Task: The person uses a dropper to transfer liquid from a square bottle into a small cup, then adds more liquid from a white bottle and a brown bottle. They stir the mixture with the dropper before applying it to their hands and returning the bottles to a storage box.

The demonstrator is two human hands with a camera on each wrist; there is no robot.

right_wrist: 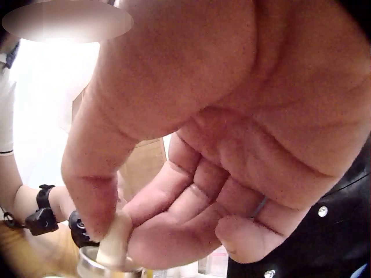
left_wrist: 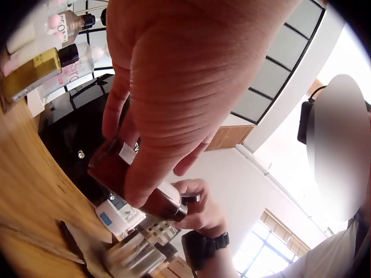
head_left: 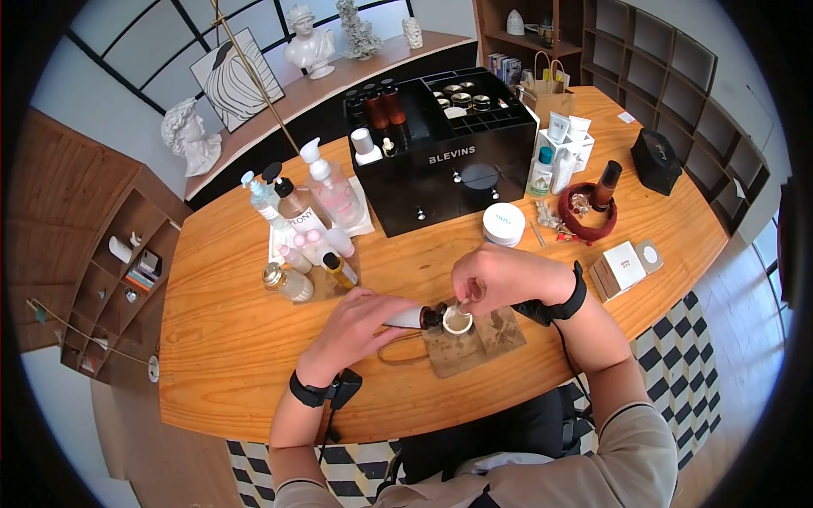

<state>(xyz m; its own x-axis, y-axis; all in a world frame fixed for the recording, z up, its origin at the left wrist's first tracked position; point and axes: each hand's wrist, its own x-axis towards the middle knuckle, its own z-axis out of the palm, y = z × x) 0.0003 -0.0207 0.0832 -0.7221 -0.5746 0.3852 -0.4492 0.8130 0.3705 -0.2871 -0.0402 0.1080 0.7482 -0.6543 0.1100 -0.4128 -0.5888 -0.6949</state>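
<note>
My left hand (head_left: 351, 328) grips a dark brown bottle (head_left: 410, 317) with a pale label, tilted on its side. The same bottle (left_wrist: 113, 169) shows between thumb and fingers in the left wrist view. Beside its dark neck is a small round cup (head_left: 458, 323), above a brown paper bag (head_left: 500, 336). Over the cup, my right hand (head_left: 511, 276) pinches a small pale object between thumb and index finger. In the right wrist view this pale object (right_wrist: 113, 242) reaches down into the metallic-rimmed cup (right_wrist: 88, 266). The cup's contents are unclear.
Several bottles, including an amber one (head_left: 340, 270), stand on the left. A black organizer box (head_left: 440, 182) stands behind the hands. Right of it are a white jar (head_left: 504, 225), a red round tray (head_left: 588, 232) and a small white box (head_left: 621, 267).
</note>
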